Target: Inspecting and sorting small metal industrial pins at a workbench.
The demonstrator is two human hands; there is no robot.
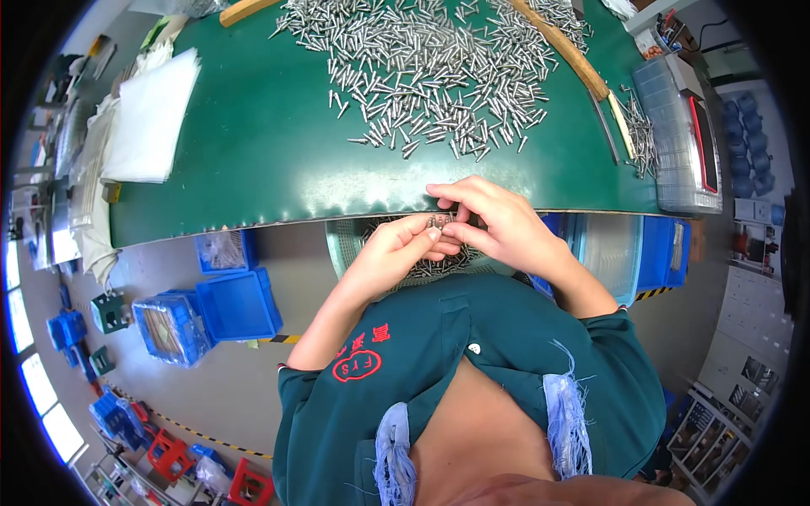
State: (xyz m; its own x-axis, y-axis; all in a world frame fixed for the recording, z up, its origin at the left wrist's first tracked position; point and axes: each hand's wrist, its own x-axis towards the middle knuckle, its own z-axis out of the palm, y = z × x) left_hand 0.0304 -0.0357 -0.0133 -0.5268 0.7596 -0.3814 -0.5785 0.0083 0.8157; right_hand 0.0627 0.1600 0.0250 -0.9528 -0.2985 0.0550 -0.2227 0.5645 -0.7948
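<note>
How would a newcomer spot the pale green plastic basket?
Find the big green tabletop, then its near edge, where the bare left hand and bare right hand come together. Below them, partly hidden, is the pale green plastic basket. Its colour and the silvery metal pins inside set it apart from the blue plastic bins on either side.

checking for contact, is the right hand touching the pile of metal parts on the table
Apart: the head view shows green tabletop between the right hand and the pile of metal parts.
</note>
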